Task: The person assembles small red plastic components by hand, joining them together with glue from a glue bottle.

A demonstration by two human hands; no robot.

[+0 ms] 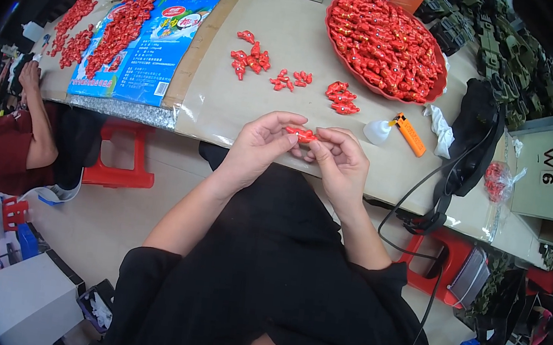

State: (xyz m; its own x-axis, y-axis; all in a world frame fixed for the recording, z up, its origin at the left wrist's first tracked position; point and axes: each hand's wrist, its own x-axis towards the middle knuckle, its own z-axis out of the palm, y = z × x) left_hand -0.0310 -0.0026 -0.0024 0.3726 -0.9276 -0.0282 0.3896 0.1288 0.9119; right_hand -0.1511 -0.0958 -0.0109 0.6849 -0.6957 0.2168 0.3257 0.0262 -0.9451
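Between my two hands, just over the table's near edge, is a small red figurine (301,134) with a glossy surface. The fingertips of my left hand (263,140) pinch its left end. Its right end is gripped by the thumb and fingers of my right hand (341,158). Beyond my hands lie small groups of similar red pieces (252,59), with another little row of red figurines (342,98) to their right. A red scalloped tray (331,37) heaped with red figurines stands at the far right. Fingers cover part of the held piece.
Right of my hands sit a white squeeze bottle (377,131), an orange utility knife (411,135) and crumpled tissue (439,131). A black strap (474,140) and cable lie farther right. Red pieces cover a blue printed sheet (160,57) at left. A co-worker (18,136) sits there.
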